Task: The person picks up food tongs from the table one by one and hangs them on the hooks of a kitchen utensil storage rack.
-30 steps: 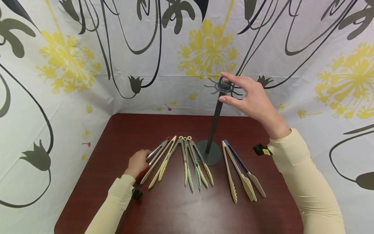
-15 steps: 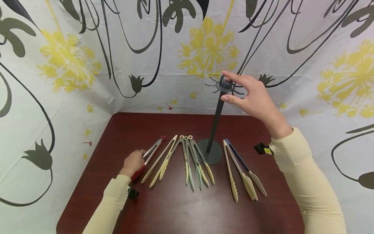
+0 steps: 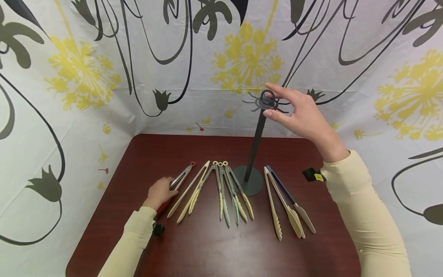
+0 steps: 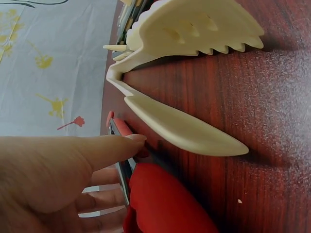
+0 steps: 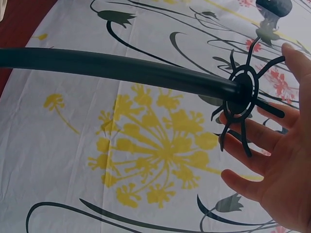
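Low on the left, my left hand [image 3: 160,192] grips red-handled metal tongs [image 4: 167,196] lying on the table. In the left wrist view its thumb lies over one side of the tongs, with the fingers behind. Just to their right are cream tongs [image 4: 184,128] with spread arms and a toothed, slotted head. My right hand [image 3: 308,119] is at the top of a dark upright stand [image 3: 257,144], its spread thumb and fingers about the ring of hooks [image 5: 256,90]. Some fingers are behind the hooks; firm contact is hard to tell.
Several tongs with yellow and teal tips [image 3: 235,198] fan out left of the stand's round base [image 3: 256,186]. On its right lie more cream tongs [image 3: 275,221] and a blue-handled pair [image 3: 283,192]. Patterned cloth [image 3: 121,77] borders the dark red table [image 3: 221,250].
My left hand moved left with the red tongs, away from the cream tongs, and then shifted only slightly. My right hand stays at the stand's top, drifting slightly right.
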Available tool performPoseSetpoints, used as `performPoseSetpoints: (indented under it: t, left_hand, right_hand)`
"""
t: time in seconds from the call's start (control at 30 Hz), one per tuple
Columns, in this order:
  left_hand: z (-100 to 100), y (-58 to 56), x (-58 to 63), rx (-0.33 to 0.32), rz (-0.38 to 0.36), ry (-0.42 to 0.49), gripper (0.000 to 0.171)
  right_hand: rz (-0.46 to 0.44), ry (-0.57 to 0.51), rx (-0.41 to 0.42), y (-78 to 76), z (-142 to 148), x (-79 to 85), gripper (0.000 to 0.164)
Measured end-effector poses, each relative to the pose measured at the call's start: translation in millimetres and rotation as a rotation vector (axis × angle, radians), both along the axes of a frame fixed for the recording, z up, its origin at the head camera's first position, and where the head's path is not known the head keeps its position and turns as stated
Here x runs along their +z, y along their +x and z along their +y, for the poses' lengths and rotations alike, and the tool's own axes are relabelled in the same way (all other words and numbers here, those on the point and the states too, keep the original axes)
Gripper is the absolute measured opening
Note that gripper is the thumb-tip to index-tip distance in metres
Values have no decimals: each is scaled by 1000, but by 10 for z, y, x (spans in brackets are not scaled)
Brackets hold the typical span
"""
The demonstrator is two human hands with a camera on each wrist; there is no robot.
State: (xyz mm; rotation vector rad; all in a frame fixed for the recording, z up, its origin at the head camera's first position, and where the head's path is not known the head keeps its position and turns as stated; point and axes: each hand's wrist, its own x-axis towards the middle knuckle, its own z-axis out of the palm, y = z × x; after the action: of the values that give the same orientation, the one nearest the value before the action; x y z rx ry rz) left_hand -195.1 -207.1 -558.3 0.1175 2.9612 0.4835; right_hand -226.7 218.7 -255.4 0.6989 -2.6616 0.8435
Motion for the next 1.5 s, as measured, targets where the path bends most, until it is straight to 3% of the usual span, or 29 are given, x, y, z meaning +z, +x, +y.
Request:
performPoseSetpoints:
  t: [0.47, 0.7, 1.13, 1.5]
  left_hand:
    - [44, 10, -43, 41, 46, -19, 57]
    - [53, 11, 6, 58, 115, 16, 55]
    - [144, -89, 247, 51, 188, 103, 58]
    - [325, -113, 601, 18, 239, 233, 59]
  right_hand:
    - [6, 25, -4, -28, 14, -3, 63]
    - [20, 25, -1, -27, 14, -4, 63]
    - [11, 59, 35, -27, 55, 33, 66]
    - [-13, 73, 48, -29, 76, 65, 66]
